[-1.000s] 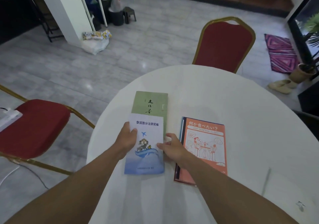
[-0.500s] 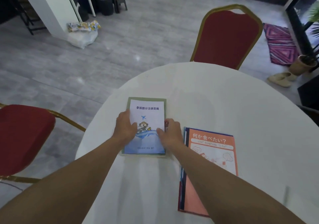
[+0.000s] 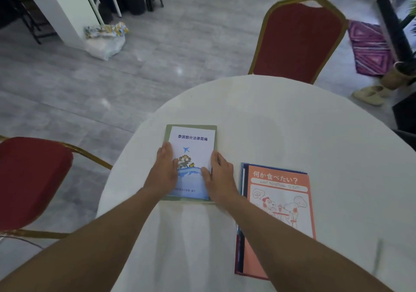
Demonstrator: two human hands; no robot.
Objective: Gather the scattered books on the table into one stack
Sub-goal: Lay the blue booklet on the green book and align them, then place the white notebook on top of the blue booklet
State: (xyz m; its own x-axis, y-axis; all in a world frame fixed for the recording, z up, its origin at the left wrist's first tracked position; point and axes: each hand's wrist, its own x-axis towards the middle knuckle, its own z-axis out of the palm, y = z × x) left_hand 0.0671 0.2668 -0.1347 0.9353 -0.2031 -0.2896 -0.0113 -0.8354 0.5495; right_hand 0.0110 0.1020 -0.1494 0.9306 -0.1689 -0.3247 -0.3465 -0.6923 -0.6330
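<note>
A white and blue booklet (image 3: 193, 143) lies on top of a green book (image 3: 167, 134), whose edges show around it, on the white round table (image 3: 281, 123). My left hand (image 3: 165, 170) rests on the booklet's left edge and my right hand (image 3: 219, 171) on its right edge, both pressing on the pair. To the right lies an orange book (image 3: 281, 192) on top of darker books, with a blue and a red edge showing along its left side.
A red chair with a gold frame (image 3: 297, 39) stands behind the table and another (image 3: 29, 179) at the left. A white bag (image 3: 105, 42) sits on the grey floor by a white pillar. Slippers (image 3: 369, 93) and a purple rug (image 3: 369, 46) lie at the right.
The white and blue booklet has been moved forward and laid squarely on the green book. Both hands now rest along its sides. My head has come closer to the table.
</note>
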